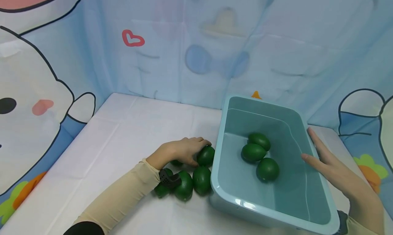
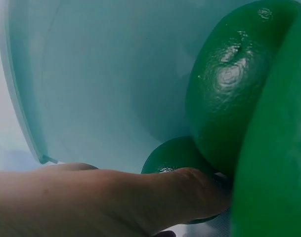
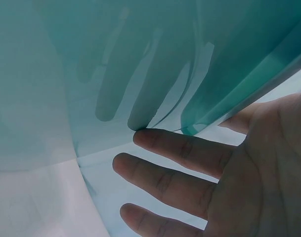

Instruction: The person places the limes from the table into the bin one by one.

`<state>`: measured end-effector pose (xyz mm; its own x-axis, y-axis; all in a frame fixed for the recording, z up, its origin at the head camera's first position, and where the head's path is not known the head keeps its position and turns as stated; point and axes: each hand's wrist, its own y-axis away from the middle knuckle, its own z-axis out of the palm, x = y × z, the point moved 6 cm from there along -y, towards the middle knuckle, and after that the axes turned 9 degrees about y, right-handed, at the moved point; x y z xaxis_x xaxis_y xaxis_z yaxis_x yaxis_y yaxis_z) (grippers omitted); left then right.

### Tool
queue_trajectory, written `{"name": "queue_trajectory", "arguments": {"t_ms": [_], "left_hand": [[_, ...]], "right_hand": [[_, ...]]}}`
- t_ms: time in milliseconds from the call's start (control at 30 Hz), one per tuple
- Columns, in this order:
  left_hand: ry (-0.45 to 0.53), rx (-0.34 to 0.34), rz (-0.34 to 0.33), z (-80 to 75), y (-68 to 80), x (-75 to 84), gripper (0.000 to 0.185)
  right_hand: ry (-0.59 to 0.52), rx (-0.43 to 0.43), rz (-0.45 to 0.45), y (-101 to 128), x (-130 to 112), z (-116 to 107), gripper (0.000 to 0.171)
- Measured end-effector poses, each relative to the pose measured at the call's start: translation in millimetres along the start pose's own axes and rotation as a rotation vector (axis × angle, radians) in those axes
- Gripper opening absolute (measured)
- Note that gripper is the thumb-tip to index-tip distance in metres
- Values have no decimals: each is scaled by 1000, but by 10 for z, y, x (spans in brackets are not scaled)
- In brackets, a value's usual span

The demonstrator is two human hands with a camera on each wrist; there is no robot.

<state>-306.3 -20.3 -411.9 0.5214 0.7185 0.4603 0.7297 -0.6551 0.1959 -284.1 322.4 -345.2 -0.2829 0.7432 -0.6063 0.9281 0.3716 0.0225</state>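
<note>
My left hand pinches a glossy green lime close beside the bin's left wall, fingertips over its top and thumb at its near side. In the left wrist view, the thumb lies against that lime, while larger-looking limes fill the right. My right hand is at the right rim of the blue-green plastic bin, its thumb over the edge. Its fingers stretch out nearly straight along the outside, a fingertip at the wall. Three limes lie inside the bin.
Several more limes cluster on the white tablecloth under the left wrist and left of the bin. A printed blue curtain hangs behind the table and down both sides.
</note>
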Motion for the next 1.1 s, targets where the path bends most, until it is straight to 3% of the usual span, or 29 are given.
{"name": "queue_trajectory", "arguments": {"t_ms": [567,1100], "left_hand": [[84,13,-9,-12,6,-7,77],[17,159,35,-195,47,11,76]], "right_hand": [[-26,-14,3,-19,-9,17,76],[-39,-22,5,-21,24,19,76]]}}
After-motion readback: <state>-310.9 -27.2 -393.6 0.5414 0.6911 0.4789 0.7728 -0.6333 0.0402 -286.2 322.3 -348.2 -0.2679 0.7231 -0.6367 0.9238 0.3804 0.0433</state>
